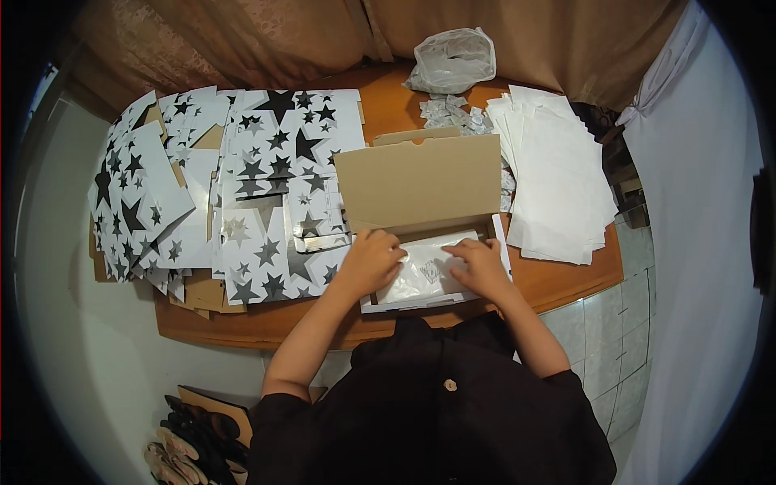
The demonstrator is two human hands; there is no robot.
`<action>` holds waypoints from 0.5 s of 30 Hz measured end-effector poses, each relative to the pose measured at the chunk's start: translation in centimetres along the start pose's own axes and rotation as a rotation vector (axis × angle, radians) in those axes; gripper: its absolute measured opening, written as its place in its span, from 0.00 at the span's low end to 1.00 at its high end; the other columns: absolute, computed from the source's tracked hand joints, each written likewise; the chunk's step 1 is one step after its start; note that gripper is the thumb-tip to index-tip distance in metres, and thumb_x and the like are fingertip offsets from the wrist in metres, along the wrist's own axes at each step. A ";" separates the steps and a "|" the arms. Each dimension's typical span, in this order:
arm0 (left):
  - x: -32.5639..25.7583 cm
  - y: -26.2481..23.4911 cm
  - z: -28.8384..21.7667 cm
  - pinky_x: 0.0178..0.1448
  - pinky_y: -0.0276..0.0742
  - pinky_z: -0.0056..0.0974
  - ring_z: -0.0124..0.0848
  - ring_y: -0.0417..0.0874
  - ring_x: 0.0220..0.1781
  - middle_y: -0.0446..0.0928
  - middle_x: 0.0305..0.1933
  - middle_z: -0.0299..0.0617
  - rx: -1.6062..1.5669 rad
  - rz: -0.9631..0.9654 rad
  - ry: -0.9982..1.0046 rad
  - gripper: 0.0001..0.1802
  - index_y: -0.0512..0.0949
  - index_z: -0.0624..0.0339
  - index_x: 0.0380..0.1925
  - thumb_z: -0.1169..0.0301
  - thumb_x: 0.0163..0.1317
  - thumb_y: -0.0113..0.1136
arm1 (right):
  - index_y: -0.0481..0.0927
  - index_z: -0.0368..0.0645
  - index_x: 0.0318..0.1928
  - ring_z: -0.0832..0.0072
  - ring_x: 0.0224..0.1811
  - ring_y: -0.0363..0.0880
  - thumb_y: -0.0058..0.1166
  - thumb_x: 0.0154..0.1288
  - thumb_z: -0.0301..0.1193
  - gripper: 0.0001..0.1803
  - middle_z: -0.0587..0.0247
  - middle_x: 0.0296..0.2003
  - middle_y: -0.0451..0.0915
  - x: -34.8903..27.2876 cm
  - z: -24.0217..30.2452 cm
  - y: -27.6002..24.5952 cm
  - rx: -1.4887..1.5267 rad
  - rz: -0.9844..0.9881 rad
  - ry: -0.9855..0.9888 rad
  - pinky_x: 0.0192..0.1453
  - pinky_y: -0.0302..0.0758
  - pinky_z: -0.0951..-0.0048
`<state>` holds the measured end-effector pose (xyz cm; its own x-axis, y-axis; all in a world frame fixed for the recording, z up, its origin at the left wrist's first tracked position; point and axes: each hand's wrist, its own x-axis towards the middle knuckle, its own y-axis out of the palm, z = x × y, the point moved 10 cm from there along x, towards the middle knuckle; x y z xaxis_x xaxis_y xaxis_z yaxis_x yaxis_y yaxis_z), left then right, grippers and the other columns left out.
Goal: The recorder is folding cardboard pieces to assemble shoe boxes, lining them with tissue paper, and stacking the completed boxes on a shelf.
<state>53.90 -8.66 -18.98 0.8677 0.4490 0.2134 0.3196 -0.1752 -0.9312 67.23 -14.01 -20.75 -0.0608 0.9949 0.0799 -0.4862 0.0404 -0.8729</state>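
In front of me is an open cardboard box (418,187), white outside and brown inside, with its lid raised at the far side. A flat, shiny plastic bag (414,276) with white contents lies in it, and a small printed sachet (431,270) shows on or through the plastic. My left hand (372,263) rests at the bag's left part, fingers bent and a little apart. On the right part, my right hand (482,267) touches the bag with its thumb and fingers spread. Neither hand visibly lifts anything; the undersides of the fingers are hidden.
Star-patterned flat cardboard pieces (267,250) cover the table's left side. Right of the box lies a stack of white sheets (558,178). Small sachets (453,113) are heaped behind the box, near a clear plastic bag (455,61). Shoes (182,453) stand on the floor, lower left.
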 end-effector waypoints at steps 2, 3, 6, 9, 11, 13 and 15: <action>-0.7 -2.1 1.1 0.50 0.63 0.42 0.35 0.74 0.44 0.75 0.37 0.35 -0.030 -0.030 -0.081 0.13 0.81 0.51 0.35 0.68 0.47 0.66 | 0.81 0.50 0.44 0.71 0.41 0.76 0.59 0.53 0.30 0.15 0.66 0.34 0.78 -0.3 -1.6 -2.0 0.213 -0.003 0.183 0.53 0.62 0.59; -1.0 -4.3 1.9 0.50 0.64 0.42 0.37 0.74 0.46 0.75 0.40 0.39 -0.004 -0.138 -0.181 0.16 0.80 0.52 0.39 0.68 0.47 0.66 | 0.80 0.46 0.46 0.69 0.40 0.76 0.57 0.54 0.29 0.16 0.65 0.36 0.79 -0.5 -1.5 -3.4 0.170 -0.031 0.182 0.51 0.64 0.64; -2.5 -7.0 5.7 0.54 0.63 0.41 0.40 0.71 0.52 0.71 0.49 0.46 -0.032 -0.426 -0.415 0.24 0.73 0.55 0.51 0.68 0.51 0.63 | 0.79 0.42 0.45 0.67 0.39 0.76 0.56 0.55 0.30 0.15 0.59 0.37 0.79 -1.0 -3.5 -6.8 0.307 -0.299 0.180 0.52 0.65 0.67; -5.1 -4.3 11.9 0.61 0.59 0.43 0.42 0.67 0.59 0.66 0.59 0.51 -0.563 -0.761 -0.703 0.30 0.63 0.56 0.62 0.67 0.58 0.57 | 0.76 0.41 0.50 0.69 0.42 0.74 0.55 0.58 0.32 0.18 0.56 0.42 0.77 -1.1 -5.9 -8.9 0.356 -0.561 0.222 0.55 0.65 0.68; -5.2 0.2 13.8 0.70 0.52 0.43 0.37 0.62 0.65 0.60 0.66 0.50 -1.367 -0.846 -0.874 0.31 0.55 0.60 0.67 0.60 0.67 0.45 | 0.73 0.42 0.53 0.70 0.45 0.72 0.53 0.60 0.33 0.20 0.56 0.47 0.74 -1.4 -9.7 -6.9 0.544 -0.627 0.360 0.55 0.65 0.69; -3.7 0.8 13.3 0.68 0.55 0.41 0.37 0.63 0.64 0.63 0.63 0.48 -1.511 -0.862 -0.742 0.29 0.58 0.63 0.64 0.58 0.68 0.43 | 0.63 0.45 0.63 0.70 0.54 0.67 0.49 0.65 0.37 0.27 0.59 0.57 0.65 -1.4 -12.3 -4.3 0.907 -0.617 0.594 0.57 0.64 0.71; -2.4 0.6 12.4 0.63 0.61 0.37 0.33 0.67 0.61 0.69 0.57 0.46 -1.644 -0.917 -0.568 0.25 0.65 0.69 0.56 0.58 0.71 0.37 | 0.62 0.46 0.63 0.69 0.56 0.66 0.48 0.66 0.38 0.28 0.57 0.58 0.65 -0.8 -12.7 -2.8 1.137 -0.707 0.559 0.58 0.64 0.70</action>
<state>47.27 1.04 -23.70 0.1684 0.9854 -0.0248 0.8001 -0.1220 0.5873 79.72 -13.77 -24.44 0.6921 0.7144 -0.1030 -0.7015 0.6994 0.1366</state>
